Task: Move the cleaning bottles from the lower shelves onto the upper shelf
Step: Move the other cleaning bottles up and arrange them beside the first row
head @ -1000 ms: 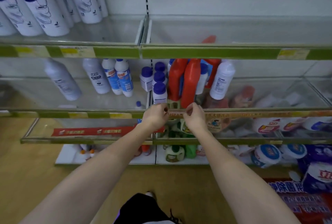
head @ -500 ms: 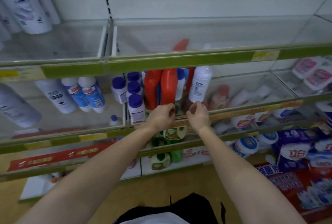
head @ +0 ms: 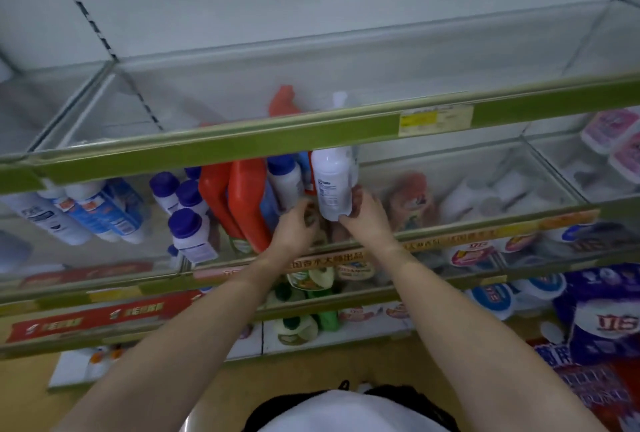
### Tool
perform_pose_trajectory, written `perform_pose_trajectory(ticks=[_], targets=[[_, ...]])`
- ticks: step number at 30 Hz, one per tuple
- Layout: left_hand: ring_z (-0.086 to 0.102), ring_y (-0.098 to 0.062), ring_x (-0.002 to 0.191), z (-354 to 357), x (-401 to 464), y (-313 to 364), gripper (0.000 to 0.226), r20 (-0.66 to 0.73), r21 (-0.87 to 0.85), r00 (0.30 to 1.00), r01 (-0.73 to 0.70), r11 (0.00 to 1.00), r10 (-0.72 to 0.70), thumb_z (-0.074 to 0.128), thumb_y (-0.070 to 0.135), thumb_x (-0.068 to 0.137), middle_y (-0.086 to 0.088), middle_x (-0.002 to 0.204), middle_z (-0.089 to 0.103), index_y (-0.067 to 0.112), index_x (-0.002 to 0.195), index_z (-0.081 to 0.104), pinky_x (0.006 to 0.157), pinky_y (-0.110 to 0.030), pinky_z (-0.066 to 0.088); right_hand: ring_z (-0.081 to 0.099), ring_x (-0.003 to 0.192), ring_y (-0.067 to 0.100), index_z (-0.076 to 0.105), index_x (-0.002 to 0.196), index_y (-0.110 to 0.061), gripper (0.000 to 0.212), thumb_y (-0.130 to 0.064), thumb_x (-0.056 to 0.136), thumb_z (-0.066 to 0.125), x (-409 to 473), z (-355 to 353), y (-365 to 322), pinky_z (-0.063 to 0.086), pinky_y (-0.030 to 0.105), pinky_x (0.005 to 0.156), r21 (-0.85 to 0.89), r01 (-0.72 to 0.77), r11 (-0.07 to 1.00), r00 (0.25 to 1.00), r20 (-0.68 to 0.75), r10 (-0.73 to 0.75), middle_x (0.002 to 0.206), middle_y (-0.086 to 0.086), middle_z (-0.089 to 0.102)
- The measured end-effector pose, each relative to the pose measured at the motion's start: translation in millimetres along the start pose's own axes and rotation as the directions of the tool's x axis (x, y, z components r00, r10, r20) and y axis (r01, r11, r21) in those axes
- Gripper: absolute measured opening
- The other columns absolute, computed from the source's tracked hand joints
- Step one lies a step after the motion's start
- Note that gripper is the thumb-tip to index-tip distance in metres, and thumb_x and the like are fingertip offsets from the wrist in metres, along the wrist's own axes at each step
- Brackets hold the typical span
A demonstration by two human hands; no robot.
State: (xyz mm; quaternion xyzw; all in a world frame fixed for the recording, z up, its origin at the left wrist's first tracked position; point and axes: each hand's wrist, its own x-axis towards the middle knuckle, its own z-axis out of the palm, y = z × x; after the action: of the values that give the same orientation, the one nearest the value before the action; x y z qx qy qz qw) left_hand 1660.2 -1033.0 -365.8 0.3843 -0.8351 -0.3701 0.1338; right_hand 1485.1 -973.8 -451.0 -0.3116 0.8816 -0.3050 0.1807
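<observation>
Right grip (head: 360, 213) is clamped round the white bottle's (head: 332, 186) base; left grip (head: 294, 227) looks curled, can't tell on what. Upper shelf (head: 221, 146) looks bare, so basically everything's still to move.

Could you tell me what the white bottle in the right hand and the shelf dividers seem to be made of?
White bottle: probably opaque plastic, smooth with a soft sheen and a printed label. Shelf dividers: clear glass or acrylic, since things show through them; I cannot tell which.

A single head-worn view looks forward and slightly down, close to the shelves (head: 221, 147); their far right end seems blurred by the wide lens.
</observation>
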Motion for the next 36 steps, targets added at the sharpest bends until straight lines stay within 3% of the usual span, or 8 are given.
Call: perform_pose_trajectory(ticks=[3,6,11,13,16,24,29,36], targets=[[0.066,-0.026,0.107,6,7,14,0.041,-0.089,-0.022,0.995,0.044,0.999,-0.046,0.064,0.013,0.092,-0.008,0.12,0.069,0.018,0.131,0.055,0.094,-0.041,0.055,0.067,0.096,0.029,0.049,0.115,-0.036,0.065,-0.065,0.058,0.061,6,-14,-6,0.057,0.053,0.078,0.01,0.043,0.999,0.994,0.097,-0.044,0.112,-0.006,0.063],[0.062,-0.019,0.102,4,15,28,0.048,-0.159,-0.12,0.979,0.106,0.987,-0.125,0.062,0.012,0.093,0.002,0.115,0.064,0.017,0.139,0.049,0.087,-0.03,0.05,0.062,0.111,0.031,0.047,0.13,-0.026,0.074,-0.045,0.066,0.078,-12,-50,-36,0.054,0.043,0.087,0.076,0.109,0.991,0.974,0.19,-0.122,0.128,0.003,0.06],[0.06,-0.014,0.108,-6,29,45,0.046,-0.193,-0.242,0.97,0.098,0.965,-0.147,0.062,0.003,0.093,0.001,0.121,0.064,0.016,0.136,0.052,0.083,-0.012,0.048,0.062,0.1,0.023,0.044,0.136,-0.016,0.078,-0.032,0.073,0.086,-6,-64,-58,0.042,0.025,0.063,0.191,0.068,0.979,0.95,0.287,-0.122,0.121,0.002,0.063],[0.062,-0.015,0.111,-9,29,45,0.045,-0.184,-0.281,0.973,0.087,0.956,-0.142,0.063,0.001,0.09,0.0,0.12,0.065,0.022,0.13,0.054,0.097,-0.025,0.052,0.057,0.087,0.017,0.042,0.137,-0.018,0.082,-0.031,0.071,0.088,-4,-61,-63,0.036,0.02,0.052,0.252,0.043,0.967,0.952,0.283,-0.116,0.114,-0.001,0.064],[0.062,-0.017,0.118,-12,24,42,0.05,-0.158,-0.358,0.974,0.099,0.929,-0.164,0.067,0.008,0.087,0.001,0.123,0.067,0.035,0.127,0.054,0.106,-0.043,0.049,0.056,0.077,0.013,0.044,0.134,-0.02,0.081,-0.033,0.069,0.088,0,-56,-66,0.04,0.023,0.057,0.275,0.01,0.961,0.956,0.28,-0.09,0.111,0.0,0.068],[0.061,-0.018,0.118,-20,9,34,0.065,-0.117,-0.378,0.978,0.119,0.918,-0.175,0.081,0.027,0.081,0.0,0.13,0.063,0.021,0.139,0.053,0.103,-0.045,0.051,0.06,0.097,0.022,0.046,0.133,-0.023,0.075,-0.037,0.071,0.087,-21,-59,-64,0.045,0.032,0.072,0.2,0.068,0.977,0.935,0.328,-0.132,0.116,-0.001,0.064],[0.054,-0.019,0.122,-30,5,42,0.081,0.01,-0.501,0.994,0.103,0.859,-0.113,0.086,0.007,0.075,0.001,0.132,0.055,0.019,0.144,0.043,0.097,-0.033,0.05,0.059,0.118,0.026,0.045,0.139,-0.027,0.089,-0.026,0.063,0.092,-48,-55,-73,0.045,0.033,0.082,0.215,0.057,0.975,0.938,0.324,-0.127,0.131,0.001,0.062],[0.063,-0.022,0.114,-49,-10,37,0.078,0.032,-0.633,0.999,0.043,0.773,-0.029,0.09,0.003,0.066,-0.003,0.125,0.063,0.017,0.134,0.054,0.094,-0.04,0.056,0.056,0.1,0.015,0.05,0.13,-0.021,0.072,-0.027,0.07,0.09,-104,-61,-88,0.038,0.02,0.067,0.303,0.025,0.953,0.99,0.127,-0.066,0.11,-0.006,0.058]])
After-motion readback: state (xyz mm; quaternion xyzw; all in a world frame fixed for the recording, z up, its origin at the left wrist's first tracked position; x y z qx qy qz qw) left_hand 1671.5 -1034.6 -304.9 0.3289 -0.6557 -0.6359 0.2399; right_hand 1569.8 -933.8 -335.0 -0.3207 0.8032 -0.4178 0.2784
